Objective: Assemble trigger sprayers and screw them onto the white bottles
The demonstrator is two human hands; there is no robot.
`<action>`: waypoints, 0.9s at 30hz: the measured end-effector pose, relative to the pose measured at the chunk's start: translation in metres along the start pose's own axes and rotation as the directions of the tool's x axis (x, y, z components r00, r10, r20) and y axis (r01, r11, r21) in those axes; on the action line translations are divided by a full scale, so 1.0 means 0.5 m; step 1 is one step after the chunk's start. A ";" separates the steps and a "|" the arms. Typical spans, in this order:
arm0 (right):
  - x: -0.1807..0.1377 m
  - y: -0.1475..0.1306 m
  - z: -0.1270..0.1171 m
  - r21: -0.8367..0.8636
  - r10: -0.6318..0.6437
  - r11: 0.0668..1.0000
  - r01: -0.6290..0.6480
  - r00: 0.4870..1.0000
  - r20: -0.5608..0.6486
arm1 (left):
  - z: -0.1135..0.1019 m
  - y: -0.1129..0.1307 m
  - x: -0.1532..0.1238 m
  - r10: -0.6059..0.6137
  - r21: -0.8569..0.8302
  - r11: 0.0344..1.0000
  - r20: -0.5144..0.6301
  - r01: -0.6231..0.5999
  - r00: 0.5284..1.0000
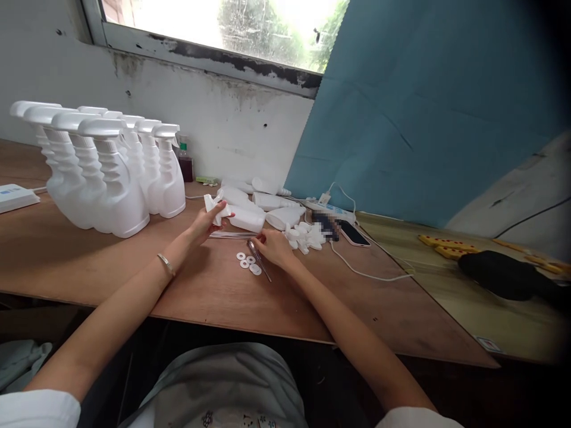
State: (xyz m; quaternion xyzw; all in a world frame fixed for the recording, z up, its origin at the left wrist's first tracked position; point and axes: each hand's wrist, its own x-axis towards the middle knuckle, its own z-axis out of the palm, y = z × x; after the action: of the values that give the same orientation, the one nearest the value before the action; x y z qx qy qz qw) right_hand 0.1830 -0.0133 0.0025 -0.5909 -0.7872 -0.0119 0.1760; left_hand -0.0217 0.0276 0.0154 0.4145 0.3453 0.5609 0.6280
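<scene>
My left hand [213,221] is closed around a white trigger spray head [211,205], raised a little above the table. My right hand [273,245] is low over the tabletop with its fingertips pinched together; what they grip, if anything, is hidden. Right beside those fingertips is a screwdriver [259,260], its thin shaft pointing toward me. Several flat white ring washers [245,264] lie next to the screwdriver. Thin white tubes [225,235] stretch across the table between my two hands. To the right of my right hand is a heap of small white plastic parts [306,236].
White spray bottles with heads fitted [127,202] stand grouped at the left. Headless white bottles [247,219] lie on their sides behind my hands. A phone [354,233], a white cable [379,278] and a power strip [336,209] are at the right. A dark-liquid bottle [186,166] stands by the wall.
</scene>
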 end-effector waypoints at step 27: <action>0.035 -0.066 -0.006 -0.290 -0.208 0.920 0.263 0.956 0.206 | -0.006 0.003 -0.004 0.070 -0.052 0.996 0.031 -0.068 0.997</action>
State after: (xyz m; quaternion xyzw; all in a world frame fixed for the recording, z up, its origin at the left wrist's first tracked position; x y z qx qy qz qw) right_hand 0.1488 -0.0076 0.0164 -0.5109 -0.8529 -0.1073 0.0086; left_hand -0.0253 0.0262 0.0155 0.4193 0.3061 0.5838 0.6242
